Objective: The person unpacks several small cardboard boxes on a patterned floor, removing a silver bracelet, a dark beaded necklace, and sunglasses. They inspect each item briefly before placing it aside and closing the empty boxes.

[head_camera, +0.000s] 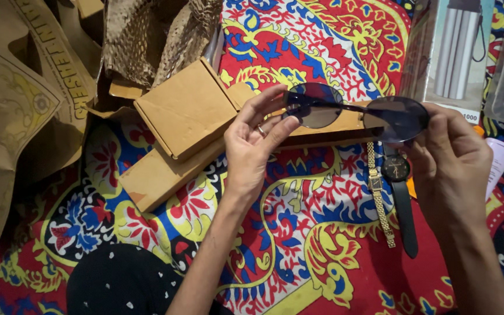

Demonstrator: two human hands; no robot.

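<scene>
Your left hand [252, 140] comes up from the bottom of the view on a bare forearm, palm turned toward you, fingers curled narrow. Its thumb and fingertips pinch the left end of the sunglasses [357, 112], by the left lens; there is a ring on one finger. Your right hand [453, 163] reaches in from the lower right, back of the hand toward you, fingers closed around the right lens and its edge. Between the two hands you hold the sunglasses level, lenses dark, above the cloth [298, 233] and in front of the open box [188, 125].

Count what lies around you. One pair of sunglasses, in your hands. Two watches on the cloth just below the right lens: a gold watch [378, 195] with a slim metal band, and a black watch [401, 201] with a round face and dark strap, lying side by side and nearly touching. One flat cardboard box, its flaps open, partly behind your left hand. One crumpled sheet of brown packing paper [153, 35] at the top. One paper bag [18, 105] at the left edge. One boxed item [453, 55] with a clear front at the upper right.
</scene>
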